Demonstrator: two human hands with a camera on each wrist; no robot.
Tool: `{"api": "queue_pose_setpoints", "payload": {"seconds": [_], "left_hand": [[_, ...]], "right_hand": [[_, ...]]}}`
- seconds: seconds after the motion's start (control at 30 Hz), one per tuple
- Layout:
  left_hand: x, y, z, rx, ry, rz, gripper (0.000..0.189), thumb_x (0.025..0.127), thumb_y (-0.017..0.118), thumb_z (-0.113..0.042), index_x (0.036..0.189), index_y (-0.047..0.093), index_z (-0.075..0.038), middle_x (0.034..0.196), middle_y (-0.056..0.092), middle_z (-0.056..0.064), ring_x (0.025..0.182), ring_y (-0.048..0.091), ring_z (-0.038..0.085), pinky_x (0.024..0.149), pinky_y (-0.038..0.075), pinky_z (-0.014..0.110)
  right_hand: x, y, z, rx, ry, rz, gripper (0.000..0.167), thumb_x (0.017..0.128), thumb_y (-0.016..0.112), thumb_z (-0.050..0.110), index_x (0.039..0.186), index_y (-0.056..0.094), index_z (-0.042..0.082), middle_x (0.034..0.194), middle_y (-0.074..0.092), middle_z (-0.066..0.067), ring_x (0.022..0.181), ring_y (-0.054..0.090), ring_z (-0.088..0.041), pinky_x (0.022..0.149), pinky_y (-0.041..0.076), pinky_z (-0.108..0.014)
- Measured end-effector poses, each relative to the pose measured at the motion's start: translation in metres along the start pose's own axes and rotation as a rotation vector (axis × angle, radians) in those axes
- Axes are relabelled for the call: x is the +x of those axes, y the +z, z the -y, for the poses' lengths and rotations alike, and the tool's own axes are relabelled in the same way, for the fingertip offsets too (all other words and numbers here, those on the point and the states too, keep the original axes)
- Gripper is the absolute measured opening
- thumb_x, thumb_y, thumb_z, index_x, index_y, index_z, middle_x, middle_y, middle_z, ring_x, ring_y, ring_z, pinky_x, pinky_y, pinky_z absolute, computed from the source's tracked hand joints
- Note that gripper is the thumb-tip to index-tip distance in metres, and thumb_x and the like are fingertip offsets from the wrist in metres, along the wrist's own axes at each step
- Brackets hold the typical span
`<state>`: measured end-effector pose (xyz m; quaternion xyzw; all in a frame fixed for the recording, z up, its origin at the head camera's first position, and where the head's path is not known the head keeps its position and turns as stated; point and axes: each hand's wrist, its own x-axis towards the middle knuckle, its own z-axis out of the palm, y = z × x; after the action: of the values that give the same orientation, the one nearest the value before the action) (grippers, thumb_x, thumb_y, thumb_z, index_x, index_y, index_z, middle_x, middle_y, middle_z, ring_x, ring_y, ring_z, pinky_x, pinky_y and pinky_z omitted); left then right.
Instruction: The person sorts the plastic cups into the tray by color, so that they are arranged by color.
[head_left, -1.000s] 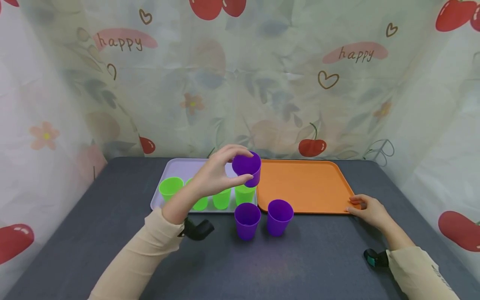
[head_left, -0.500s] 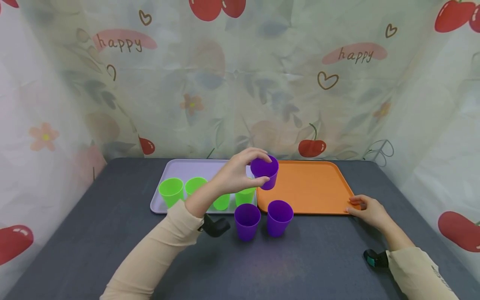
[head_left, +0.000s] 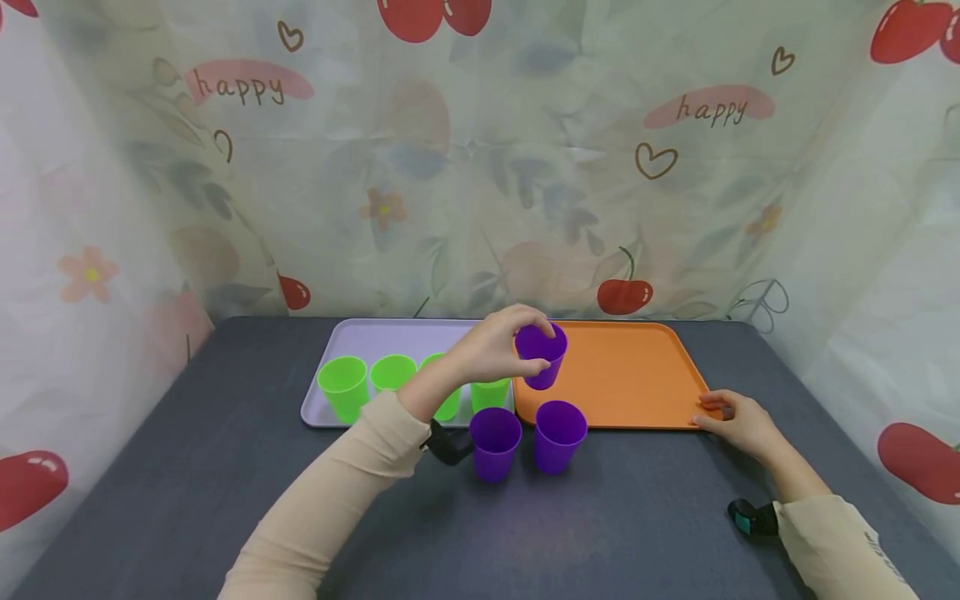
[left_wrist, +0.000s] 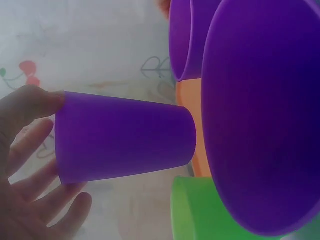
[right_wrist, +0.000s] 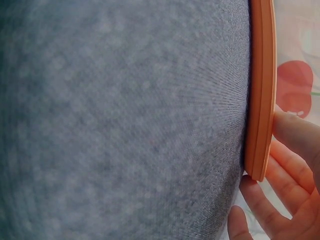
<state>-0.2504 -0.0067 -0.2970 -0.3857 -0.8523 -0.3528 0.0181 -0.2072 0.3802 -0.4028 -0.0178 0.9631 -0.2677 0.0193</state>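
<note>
My left hand [head_left: 501,343] pinches a purple cup [head_left: 546,368] at its rim, thumb on the near side and fingers on the far side. The cup is upright over the left end of the orange tray [head_left: 622,375]. In the left wrist view, the held cup [left_wrist: 125,137] shows its smooth side. Two more purple cups, a left one [head_left: 493,454] and a right one [head_left: 555,446], stand on the table in front of the trays. My right hand [head_left: 742,425] grips the orange tray's front right corner; the right wrist view shows its thumb on the tray rim [right_wrist: 261,90].
Left of the orange tray lies a lilac tray [head_left: 375,332], edge to edge with it. Several green cups [head_left: 343,387] stand in its front half, partly behind my left arm. A printed curtain [head_left: 480,183] closes off the back of the dark table [head_left: 615,533].
My left hand has carried the purple cup to the right and lower, from above the lilac tray's right end to over the orange tray. The right hand keeps its place.
</note>
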Motion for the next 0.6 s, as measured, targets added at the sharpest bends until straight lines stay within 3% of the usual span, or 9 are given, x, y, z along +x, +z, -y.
{"api": "queue_pose_setpoints", "payload": {"seconds": [0.23,0.6], "left_hand": [[0.008,0.009,0.004,0.064,-0.057,0.086,0.034,0.08,0.072,-0.023,0.11,0.062,-0.011,0.119,0.06,0.005,0.112,0.054,0.018,0.094,0.044,0.031],[0.019,0.019,0.005,0.151,-0.075,0.176,0.037,0.079,0.073,-0.022,0.113,0.061,-0.01,0.12,0.06,0.006,0.112,0.054,0.02,0.094,0.045,0.031]], "right_hand": [[0.0,0.001,0.0,0.003,-0.005,-0.008,0.051,0.09,0.062,0.028,0.122,0.05,-0.01,0.119,0.054,-0.034,0.103,0.055,-0.046,0.082,0.048,-0.051],[0.001,0.001,-0.001,-0.001,-0.001,-0.006,0.052,0.089,0.062,0.029,0.122,0.05,-0.01,0.119,0.054,-0.034,0.103,0.055,-0.046,0.083,0.048,-0.051]]}}
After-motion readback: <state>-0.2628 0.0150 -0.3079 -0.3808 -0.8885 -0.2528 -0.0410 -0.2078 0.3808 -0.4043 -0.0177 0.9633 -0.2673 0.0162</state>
